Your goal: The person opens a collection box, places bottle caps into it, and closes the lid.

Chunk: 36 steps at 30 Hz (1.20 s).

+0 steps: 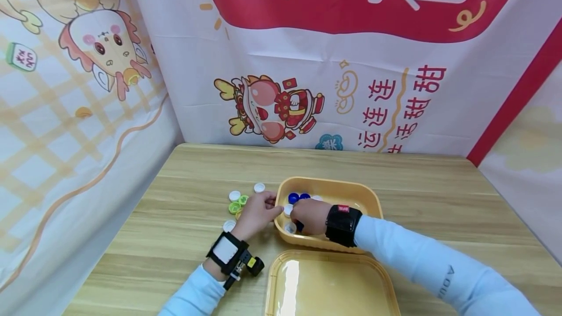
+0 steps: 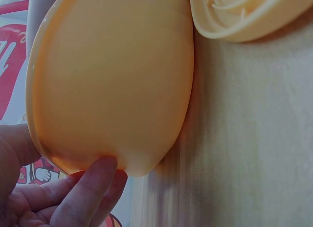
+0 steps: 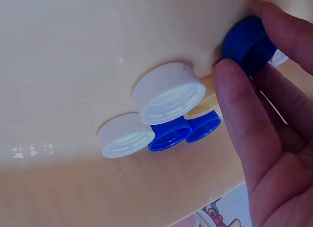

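Currently blue cap (image 3: pixel 247 45) pinched between right-hand fingers (image 3: pixel 243 109), inside yellow tub (image 1: pixel 349 193).

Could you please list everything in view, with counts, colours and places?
Table: one, wood-toned, in front of the cloth
Cloth: panel count unclear, mostly white with red and orange prints, behind and beside the table
Container: one, yellow-orange, on the table
Lid: one, yellow-orange, at the container's near side
Outer caps: six visible, three white, two green, one yellow, left of the container
Inner caps: six visible, three white, two blue, one yellow, in the container
Held cap: one, blue, inside the container
Wrist straps: two, black, one per wrist
Sleeves: two, light blue, on the arms
Left hand: one, bare, pinching the container's rim
Right hand: one, bare, pinching the held cap
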Each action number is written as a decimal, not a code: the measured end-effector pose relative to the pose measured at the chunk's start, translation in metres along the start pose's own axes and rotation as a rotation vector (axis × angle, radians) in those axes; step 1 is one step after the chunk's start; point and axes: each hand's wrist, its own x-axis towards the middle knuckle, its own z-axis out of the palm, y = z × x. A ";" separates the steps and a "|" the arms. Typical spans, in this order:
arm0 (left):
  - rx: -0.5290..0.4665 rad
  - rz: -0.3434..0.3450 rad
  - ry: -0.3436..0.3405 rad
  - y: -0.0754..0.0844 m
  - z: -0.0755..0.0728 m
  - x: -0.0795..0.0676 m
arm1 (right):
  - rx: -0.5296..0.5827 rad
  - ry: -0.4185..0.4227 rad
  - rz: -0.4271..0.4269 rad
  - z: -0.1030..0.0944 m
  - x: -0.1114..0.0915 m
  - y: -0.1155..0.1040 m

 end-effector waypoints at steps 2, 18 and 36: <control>-0.006 0.002 0.001 0.000 0.000 0.000 | 0.004 -0.004 0.002 0.000 0.001 -0.001; -0.023 0.012 -0.002 0.002 0.001 -0.002 | 0.109 0.046 0.044 -0.028 -0.022 0.003; -0.002 -0.020 0.001 0.001 0.001 -0.001 | 0.281 0.306 0.337 -0.059 -0.120 0.047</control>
